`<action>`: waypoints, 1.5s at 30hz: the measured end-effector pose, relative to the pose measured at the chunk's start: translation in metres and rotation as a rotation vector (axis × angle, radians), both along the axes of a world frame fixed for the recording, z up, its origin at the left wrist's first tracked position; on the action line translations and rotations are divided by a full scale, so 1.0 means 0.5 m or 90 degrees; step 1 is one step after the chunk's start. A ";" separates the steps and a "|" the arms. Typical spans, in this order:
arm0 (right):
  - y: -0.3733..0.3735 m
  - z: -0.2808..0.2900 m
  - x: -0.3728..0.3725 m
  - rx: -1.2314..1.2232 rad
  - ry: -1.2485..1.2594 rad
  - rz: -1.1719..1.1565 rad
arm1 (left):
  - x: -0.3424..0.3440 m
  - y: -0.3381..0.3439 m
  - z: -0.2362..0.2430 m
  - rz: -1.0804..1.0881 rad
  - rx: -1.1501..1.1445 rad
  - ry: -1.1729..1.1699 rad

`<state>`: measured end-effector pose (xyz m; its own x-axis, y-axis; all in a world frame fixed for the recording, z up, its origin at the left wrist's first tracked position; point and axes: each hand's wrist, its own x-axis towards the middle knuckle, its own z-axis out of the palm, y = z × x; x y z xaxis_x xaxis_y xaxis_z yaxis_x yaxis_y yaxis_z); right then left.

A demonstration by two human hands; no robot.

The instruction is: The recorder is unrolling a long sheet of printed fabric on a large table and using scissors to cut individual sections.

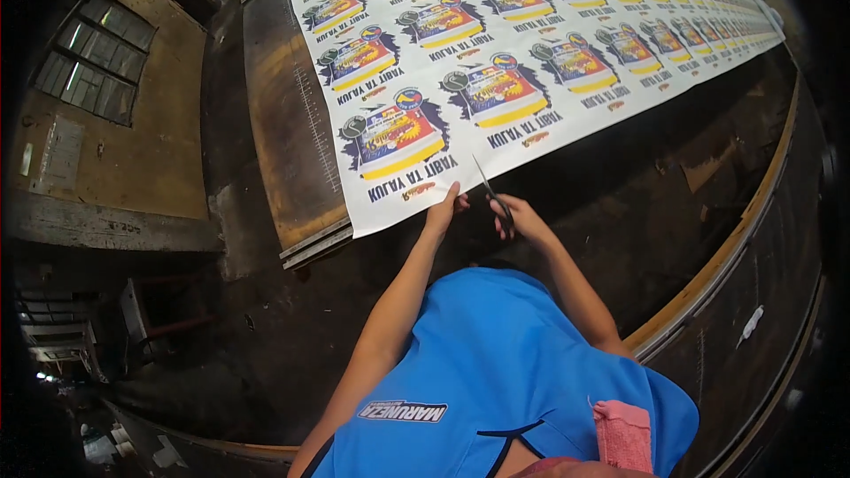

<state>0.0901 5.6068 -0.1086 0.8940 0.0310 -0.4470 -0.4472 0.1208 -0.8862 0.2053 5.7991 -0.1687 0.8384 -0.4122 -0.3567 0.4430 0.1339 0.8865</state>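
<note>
Right grip [526, 219]: closed on scissors [487, 181], center of frame. Left grip [443, 210]: pinching edge of sheet [518, 34], upper frame. Risk: slack edge could fold into scissors if left pinch loosens.

The sheet [531, 66] lies on the counter [274, 142], inset from its left edge. At the near edge, the left hand [443, 210] is beside the right hand [526, 219], scissors [490, 188] in the latter.

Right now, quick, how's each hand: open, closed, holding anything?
Left hand: closed, thumb and fingers pinching the near edge of the printed sheet.
Right hand: closed, holding the dark scissors by the handles.
</note>
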 end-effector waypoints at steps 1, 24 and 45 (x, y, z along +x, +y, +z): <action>0.004 -0.001 0.013 0.000 -0.028 -0.010 | -0.003 0.000 0.007 0.011 0.016 -0.012; -0.021 -0.039 0.410 -0.053 -0.054 -0.051 | -0.007 0.020 0.082 -0.001 -0.012 0.008; -0.074 -0.192 1.346 -0.096 -0.110 -0.098 | 0.007 0.019 0.221 0.001 0.254 0.307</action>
